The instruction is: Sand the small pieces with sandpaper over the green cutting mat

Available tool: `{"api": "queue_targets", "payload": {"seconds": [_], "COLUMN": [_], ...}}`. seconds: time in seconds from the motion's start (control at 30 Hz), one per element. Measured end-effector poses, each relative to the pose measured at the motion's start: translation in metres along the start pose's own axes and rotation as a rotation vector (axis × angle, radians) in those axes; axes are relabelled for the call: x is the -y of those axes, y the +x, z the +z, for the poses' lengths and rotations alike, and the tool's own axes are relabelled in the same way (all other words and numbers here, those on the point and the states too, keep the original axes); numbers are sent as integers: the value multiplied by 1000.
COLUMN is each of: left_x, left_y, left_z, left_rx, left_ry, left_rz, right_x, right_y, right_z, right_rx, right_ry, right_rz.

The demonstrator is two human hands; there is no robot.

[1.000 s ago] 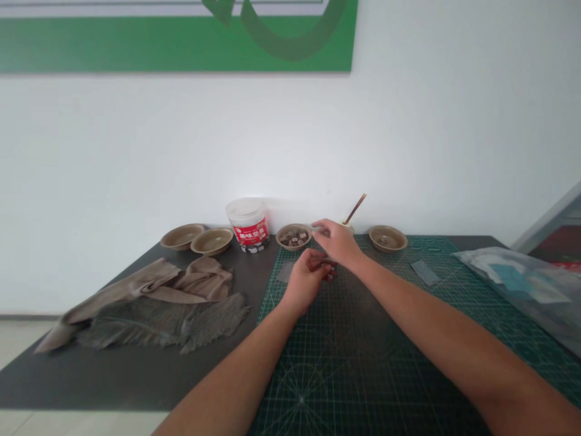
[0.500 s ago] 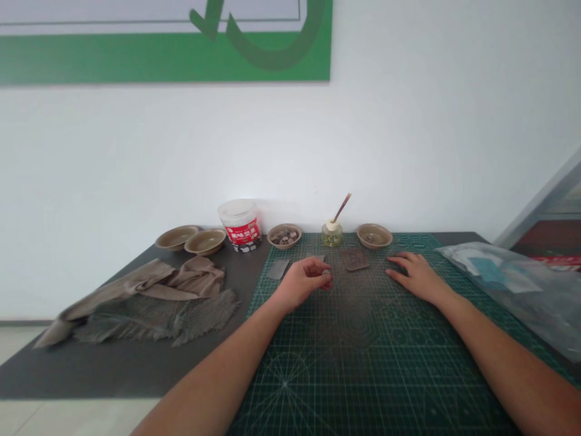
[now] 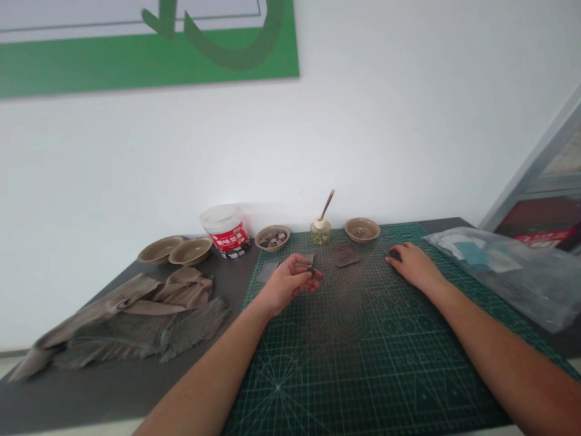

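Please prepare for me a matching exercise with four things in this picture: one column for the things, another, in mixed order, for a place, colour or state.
1. Right hand
2. Plastic tub
3. Glass bottle
4. Crumpled cloth

A. Brownish, lying left of the green mat
B. Thin sticks standing in it
C. Fingers at a small dark piece
D. Wears a red label

Pairs: 1-C, 2-D, 3-B, 4-A

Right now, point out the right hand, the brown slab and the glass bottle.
Right hand [image 3: 415,265]: head view, back of hand.
Brown slab [image 3: 345,255]: head view, top face.
Glass bottle [image 3: 321,234]: head view, glass body.
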State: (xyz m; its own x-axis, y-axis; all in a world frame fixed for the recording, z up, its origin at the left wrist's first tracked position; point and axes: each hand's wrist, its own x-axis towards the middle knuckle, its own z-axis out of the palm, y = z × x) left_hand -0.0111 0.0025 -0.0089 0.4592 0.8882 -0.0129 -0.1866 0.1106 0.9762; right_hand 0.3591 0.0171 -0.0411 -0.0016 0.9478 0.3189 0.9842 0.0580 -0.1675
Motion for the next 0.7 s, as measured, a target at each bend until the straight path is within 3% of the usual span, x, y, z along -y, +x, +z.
{"api": "queue_targets", "payload": {"seconds": [0.2, 0.3, 0.5, 0.6, 0.7], "left_x": [1, 3, 5, 4, 2], "left_y": [1, 1, 0, 0, 0], "left_z": [-1, 0, 1, 2, 5], "left_rx": [-35, -32, -49, -30, -34], "left_ry": [-23, -21, 34, 88, 168], "left_rz": [-60, -76, -65, -40, -3], "right_x": [23, 51, 91, 98, 112], "right_y": [-6, -20, -37, -33, -28], "right_z": [-28, -38, -38, -44, -49], "right_rx": [-74, -158, 166, 171, 185], "right_ry": [-16, 155, 228, 349, 637], "right_rz": [54, 17, -313, -244, -136]}}
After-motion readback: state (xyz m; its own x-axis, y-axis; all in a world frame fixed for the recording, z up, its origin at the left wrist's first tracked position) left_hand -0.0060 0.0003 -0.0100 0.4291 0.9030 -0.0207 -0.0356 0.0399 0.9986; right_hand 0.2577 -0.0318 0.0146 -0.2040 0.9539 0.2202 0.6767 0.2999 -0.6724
